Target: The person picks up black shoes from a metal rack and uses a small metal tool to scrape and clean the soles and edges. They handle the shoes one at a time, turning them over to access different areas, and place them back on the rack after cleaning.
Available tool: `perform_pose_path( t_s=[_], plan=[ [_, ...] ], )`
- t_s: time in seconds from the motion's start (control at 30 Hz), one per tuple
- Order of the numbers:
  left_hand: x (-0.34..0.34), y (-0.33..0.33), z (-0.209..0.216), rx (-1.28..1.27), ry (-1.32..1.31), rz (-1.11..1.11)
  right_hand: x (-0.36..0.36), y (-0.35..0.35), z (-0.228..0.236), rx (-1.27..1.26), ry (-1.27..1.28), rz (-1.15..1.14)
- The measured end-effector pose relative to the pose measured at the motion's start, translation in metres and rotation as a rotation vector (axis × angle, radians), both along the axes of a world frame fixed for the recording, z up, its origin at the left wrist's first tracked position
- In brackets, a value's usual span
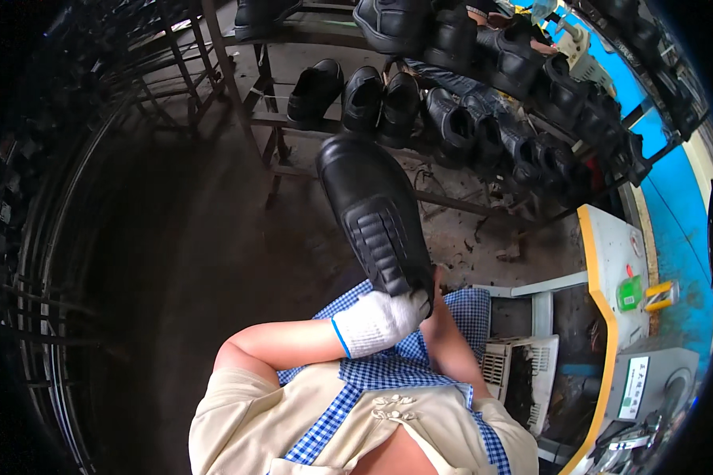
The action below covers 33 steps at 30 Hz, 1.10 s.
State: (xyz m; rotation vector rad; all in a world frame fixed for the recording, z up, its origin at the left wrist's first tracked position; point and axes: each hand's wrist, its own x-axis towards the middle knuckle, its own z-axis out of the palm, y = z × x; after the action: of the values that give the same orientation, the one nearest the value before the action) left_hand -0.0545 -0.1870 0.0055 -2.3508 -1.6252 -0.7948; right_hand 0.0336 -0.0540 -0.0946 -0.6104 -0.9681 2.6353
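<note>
A black leather shoe [372,210] is held up in front of me, toe pointing away and its ribbed upper facing me. My left hand [388,317], in a white knit glove with a blue cuff edge, is closed around the shoe's heel end by the opening. My bare right hand [438,281] is at the right of the heel, mostly hidden behind the shoe. Its fingers do not show, so its grip is unclear.
Ahead stands a metal rack [293,120] with rows of black shoes [400,103]. A white work table [610,269] with yellow edging is at right, carrying a green-labelled container [630,294] and a grey machine [650,388]. Beneath it sits a pale plastic crate [539,372].
</note>
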Motion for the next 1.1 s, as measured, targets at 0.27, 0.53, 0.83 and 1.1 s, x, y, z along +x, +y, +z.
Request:
perform_pose_path(
  t_s=[0.27,0.53,0.83,1.1],
  plan=[
    [-0.026,0.002,0.039,-0.152,-0.007,0.013,-0.032,0.003,0.005,-0.143,0.051,-0.11],
    [-0.131,0.017,0.146,0.423,0.08,0.479,-0.15,0.034,0.143,-0.073,0.521,0.145],
    [-0.3,0.065,0.228,0.472,-0.576,0.638,-0.301,0.072,0.232,-0.1,0.632,0.069],
    [-0.315,0.076,0.186,0.785,-0.347,0.769,-0.308,0.096,0.2,0.003,0.325,-0.069]
  ],
)
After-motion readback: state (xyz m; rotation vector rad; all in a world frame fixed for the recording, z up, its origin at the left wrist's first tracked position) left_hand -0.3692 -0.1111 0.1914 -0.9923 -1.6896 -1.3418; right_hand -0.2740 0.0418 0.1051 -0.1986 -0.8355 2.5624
